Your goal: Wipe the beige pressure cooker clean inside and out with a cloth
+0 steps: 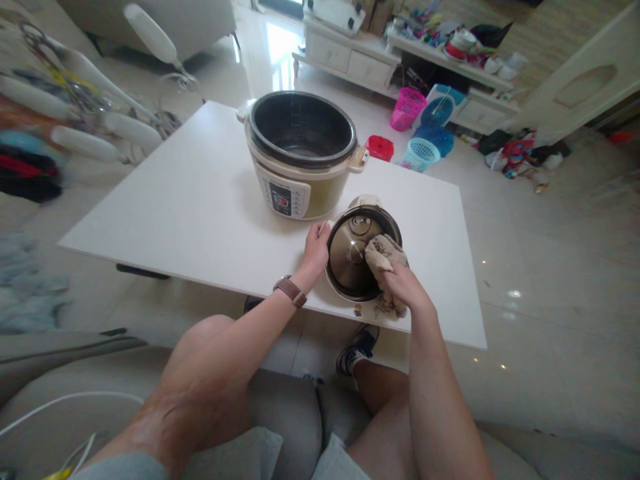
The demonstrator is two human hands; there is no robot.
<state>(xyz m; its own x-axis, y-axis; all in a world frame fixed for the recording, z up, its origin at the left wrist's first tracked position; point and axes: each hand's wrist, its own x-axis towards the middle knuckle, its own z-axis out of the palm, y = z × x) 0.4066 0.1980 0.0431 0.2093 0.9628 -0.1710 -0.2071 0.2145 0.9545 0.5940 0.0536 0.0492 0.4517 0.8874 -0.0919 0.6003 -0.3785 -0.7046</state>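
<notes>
The lid (345, 260) of an electric pressure cooker lies on the table with its metal underside turned up. My left hand (316, 252) grips the lid's left rim, fingers closed round the edge. In my right hand (400, 280) is a crumpled beige cloth (385, 253), pressed against the right side of the lid's inner face. Part of the cloth hangs down over the lid's near right edge. Behind the lid stands the pressure cooker (325, 190), upright and without its lid, its dark inner pot (303, 127) showing. Its control panel (283, 199) faces me.
Everything stands on a white table (185, 193); its near edge runs close to the lid. A pink basket (407, 109) and a light blue basket (420, 155) are on the floor beyond. A cluttered white cabinet (350, 57) is farther back. White-handled wires (150, 33) blur at upper left.
</notes>
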